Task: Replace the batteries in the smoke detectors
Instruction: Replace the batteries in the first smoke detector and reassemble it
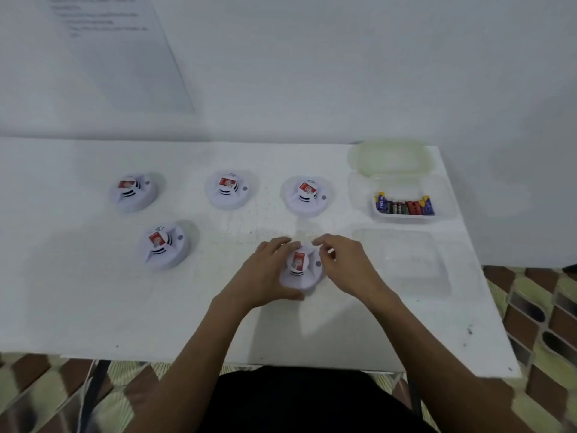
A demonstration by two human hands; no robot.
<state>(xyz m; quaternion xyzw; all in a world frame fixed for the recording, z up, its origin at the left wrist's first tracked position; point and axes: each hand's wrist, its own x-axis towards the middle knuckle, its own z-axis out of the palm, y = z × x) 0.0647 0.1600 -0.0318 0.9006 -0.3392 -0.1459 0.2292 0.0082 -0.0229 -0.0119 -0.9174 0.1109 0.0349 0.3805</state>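
Several round white smoke detectors with red labels lie on the white table (93,307). The nearest smoke detector (301,270) sits between my hands. My left hand (265,273) wraps its left side, thumb under the front edge. My right hand (346,267) touches its right rim, fingers curled above it. Three more detectors stand in a back row: a left one (132,192), a middle one (229,189) and a right one (307,195). Another detector (162,245) lies at mid-left. A clear tub (402,204) at the back right holds several batteries.
The tub's pale green lid (390,157) rests behind it. A second clear empty container (402,260) stands in front of the tub, close to my right hand. A printed sheet (118,51) hangs on the wall. The table's right edge borders patterned floor.
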